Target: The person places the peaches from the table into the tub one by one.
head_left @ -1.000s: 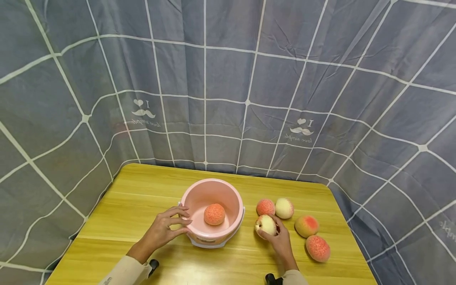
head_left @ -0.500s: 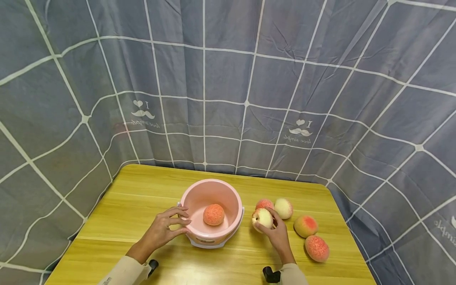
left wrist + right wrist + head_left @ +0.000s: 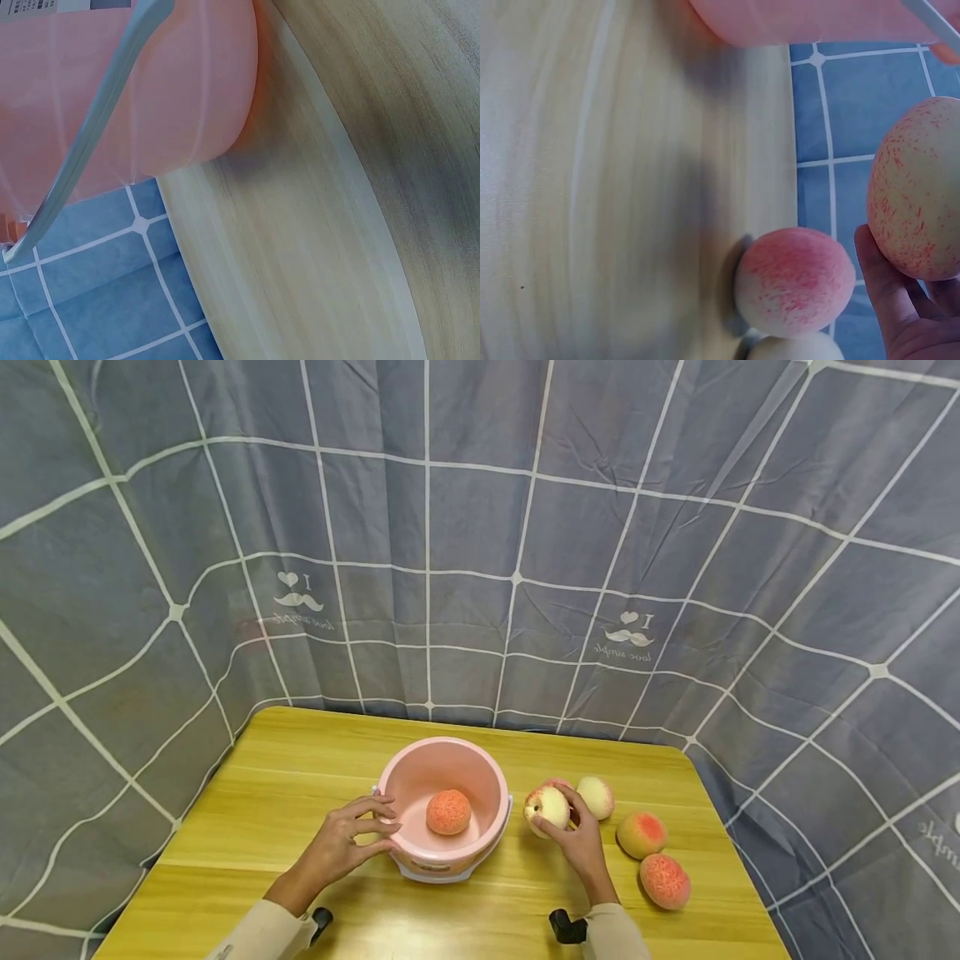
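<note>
A pink bucket (image 3: 405, 772) stands on the table, with an orange-red peach (image 3: 448, 812) lying inside it. At the bucket's left rim, my left hand (image 3: 348, 839) grips the edge, fingertips over the rim and thumb on the outer side. My right hand (image 3: 581, 839) holds a pale yellow peach (image 3: 550, 807) with red flecks, between thumb and fingers. In the right wrist view this peach (image 3: 922, 191) appears raised above the tabletop. Behind it in the head view, a red peach (image 3: 557, 782) is mostly hidden.
Right of the bucket lie a pale peach (image 3: 596, 797), a yellow-and-red peach (image 3: 642, 835) and a red speckled peach (image 3: 665, 882). The bucket's pale handle (image 3: 97, 120) hangs down its side. A grey checked curtain (image 3: 480, 527) surrounds the wooden table (image 3: 300, 752).
My right hand has lifted the pale peach and carried it slightly left and away from me, covering more of the red one. My left hand stays on the bucket rim.
</note>
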Demonstrator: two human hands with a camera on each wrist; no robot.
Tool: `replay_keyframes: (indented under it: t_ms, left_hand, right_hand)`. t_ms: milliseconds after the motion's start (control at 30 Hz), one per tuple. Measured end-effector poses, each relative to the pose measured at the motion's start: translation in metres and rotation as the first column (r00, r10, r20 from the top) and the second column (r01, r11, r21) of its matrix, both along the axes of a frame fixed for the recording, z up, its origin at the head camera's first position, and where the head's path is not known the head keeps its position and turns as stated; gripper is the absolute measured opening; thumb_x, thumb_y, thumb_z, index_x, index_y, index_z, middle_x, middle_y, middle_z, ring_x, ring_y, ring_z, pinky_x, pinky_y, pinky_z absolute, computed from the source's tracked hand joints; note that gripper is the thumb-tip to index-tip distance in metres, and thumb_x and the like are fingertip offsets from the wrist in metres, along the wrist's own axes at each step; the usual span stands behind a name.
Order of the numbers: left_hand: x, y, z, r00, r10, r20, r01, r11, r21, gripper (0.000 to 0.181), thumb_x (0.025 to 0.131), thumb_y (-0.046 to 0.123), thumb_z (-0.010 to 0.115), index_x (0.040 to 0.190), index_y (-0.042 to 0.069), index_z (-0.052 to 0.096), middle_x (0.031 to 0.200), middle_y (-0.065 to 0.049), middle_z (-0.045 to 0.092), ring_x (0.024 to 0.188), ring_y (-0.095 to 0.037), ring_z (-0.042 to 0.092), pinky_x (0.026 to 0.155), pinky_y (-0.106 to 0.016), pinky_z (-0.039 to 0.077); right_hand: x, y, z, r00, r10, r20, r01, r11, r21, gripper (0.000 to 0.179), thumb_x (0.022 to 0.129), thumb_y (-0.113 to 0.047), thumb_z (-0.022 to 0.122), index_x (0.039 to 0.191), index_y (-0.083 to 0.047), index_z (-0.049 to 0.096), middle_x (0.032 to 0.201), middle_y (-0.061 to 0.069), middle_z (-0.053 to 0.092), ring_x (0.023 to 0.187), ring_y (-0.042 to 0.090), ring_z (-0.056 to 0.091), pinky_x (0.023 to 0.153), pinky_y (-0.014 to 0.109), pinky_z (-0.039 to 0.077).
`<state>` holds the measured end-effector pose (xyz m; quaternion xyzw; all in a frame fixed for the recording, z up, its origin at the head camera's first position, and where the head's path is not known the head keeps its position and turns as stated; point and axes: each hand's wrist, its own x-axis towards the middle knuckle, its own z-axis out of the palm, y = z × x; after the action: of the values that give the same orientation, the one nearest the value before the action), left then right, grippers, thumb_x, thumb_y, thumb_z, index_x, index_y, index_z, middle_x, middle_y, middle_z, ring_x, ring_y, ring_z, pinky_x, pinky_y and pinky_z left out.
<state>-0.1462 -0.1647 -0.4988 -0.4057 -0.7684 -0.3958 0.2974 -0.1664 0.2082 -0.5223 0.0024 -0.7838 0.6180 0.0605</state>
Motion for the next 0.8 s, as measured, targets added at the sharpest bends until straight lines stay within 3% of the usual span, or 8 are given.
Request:
replay_keyframes:
  t_ms: [467, 700, 800]
  left_hand:
    - [0.002, 0.0, 0.0, 1.0, 0.022, 0.021, -0.021, 1.0, -0.017, 0.022, 0.08, 0.027, 0.074, 0.087, 0.006, 0.078, 0.099, -0.002, 0.066, 0.1, -0.036, 0.063, 0.11, -0.018, 0.037]
    - [0.001, 0.0, 0.0, 1.0, 0.014, 0.013, -0.014, 1.0, -0.009, 0.02, 0.08, 0.026, 0.074, 0.088, 0.008, 0.078, 0.1, -0.003, 0.066, 0.101, -0.034, 0.063, 0.11, -0.019, 0.038]
    - [0.001, 0.0, 0.001, 1.0, 0.014, 0.014, -0.014, 1.0, -0.009, 0.021, 0.081, 0.027, 0.074, 0.088, 0.008, 0.078, 0.1, -0.003, 0.066, 0.101, -0.034, 0.063, 0.11, -0.019, 0.038]
  right_hand:
    - [-0.009, -0.004, 0.013, 0.999, 0.027, -0.043, -0.026, 0.999, 0.038, 0.065, 0.077, -0.012, 0.082, 0.136, -0.007, 0.053, 0.132, 0.015, 0.052, 0.11, 0.03, 0.055, 0.077, 0.022, 0.058]
    - [0.003, -0.018, 0.055, 0.999, 0.042, -0.011, -0.041, 0.998, 0.042, 0.061, 0.08, -0.003, 0.078, 0.135, -0.002, 0.052, 0.133, 0.021, 0.049, 0.112, 0.034, 0.053, 0.081, 0.022, 0.057]
    - [0.003, -0.02, 0.059, 0.999, 0.039, -0.016, -0.038, 0.998, 0.043, 0.061, 0.08, -0.004, 0.078, 0.135, -0.003, 0.052, 0.132, 0.021, 0.051, 0.112, 0.032, 0.054, 0.081, 0.019, 0.056]
